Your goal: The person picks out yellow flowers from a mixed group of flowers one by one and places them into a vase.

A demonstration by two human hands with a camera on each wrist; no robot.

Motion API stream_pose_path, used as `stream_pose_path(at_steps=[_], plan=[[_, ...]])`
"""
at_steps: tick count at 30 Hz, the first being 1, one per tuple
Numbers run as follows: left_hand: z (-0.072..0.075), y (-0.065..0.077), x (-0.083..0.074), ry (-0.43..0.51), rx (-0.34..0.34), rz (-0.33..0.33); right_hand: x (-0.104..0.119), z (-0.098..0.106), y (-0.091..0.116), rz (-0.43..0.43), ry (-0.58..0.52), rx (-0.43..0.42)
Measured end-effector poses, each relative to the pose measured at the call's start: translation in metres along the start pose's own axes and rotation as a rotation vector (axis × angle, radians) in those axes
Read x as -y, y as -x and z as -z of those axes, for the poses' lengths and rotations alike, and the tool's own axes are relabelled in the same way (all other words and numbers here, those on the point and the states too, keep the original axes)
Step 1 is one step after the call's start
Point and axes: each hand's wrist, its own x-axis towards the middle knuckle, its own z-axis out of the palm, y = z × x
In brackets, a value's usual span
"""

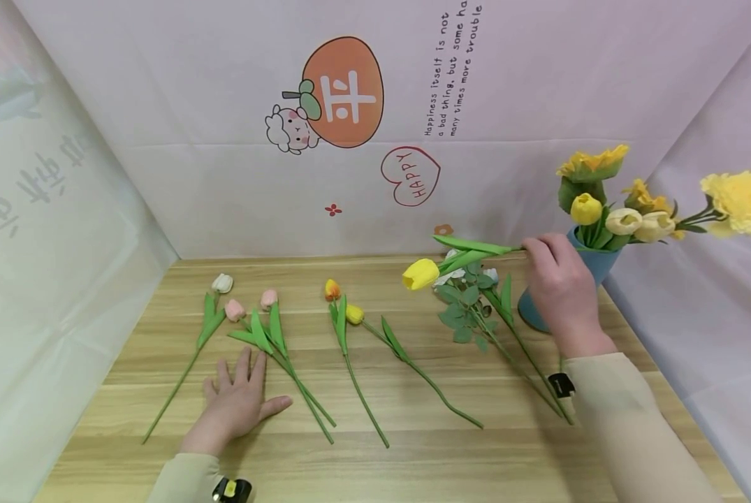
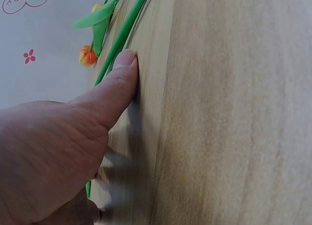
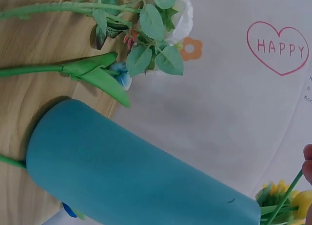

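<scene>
My right hand (image 1: 560, 286) pinches the stem of a yellow tulip (image 1: 421, 274), whose bloom points left. In the right wrist view the green stem (image 3: 288, 193) runs from the fingertips into the mouth of the blue vase (image 3: 126, 161). Yellow sunflowers, a yellow tulip (image 1: 585, 209), cream tulips (image 1: 624, 221) and a large yellow bloom (image 1: 741, 202) stand in that vase. On the tabletop, my left hand (image 1: 237, 402) rests with fingers spread, close below two pink tulips (image 1: 235, 310) with crossed stems. Its thumb (image 2: 117, 81) lies beside a green stem in the left wrist view.
A white tulip (image 1: 222, 283) lies at the left of the wooden table (image 1: 350, 475). Mid-table are an orange tulip (image 1: 332, 290) and another yellow tulip (image 1: 354, 314). Leafy white roses (image 1: 450, 276) and a blue tulip (image 3: 121, 77) lie left of the vase. Printed cloth surrounds the table.
</scene>
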Motion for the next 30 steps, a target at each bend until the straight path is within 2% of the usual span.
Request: stream_pose_path(at_steps=[16, 24, 30], plan=[[0.002, 0.001, -0.002, 0.004, 0.003, 0.004, -0.01, 0.005, 0.003, -0.143, -0.091, -0.131], [0.001, 0.002, -0.002, 0.001, 0.004, 0.002, -0.022, 0.01, 0.007, -0.281, -0.123, -0.161], [0.001, 0.001, -0.002, 0.005, 0.0, 0.001, -0.034, 0.013, 0.013, -0.428, -0.119, -0.252]])
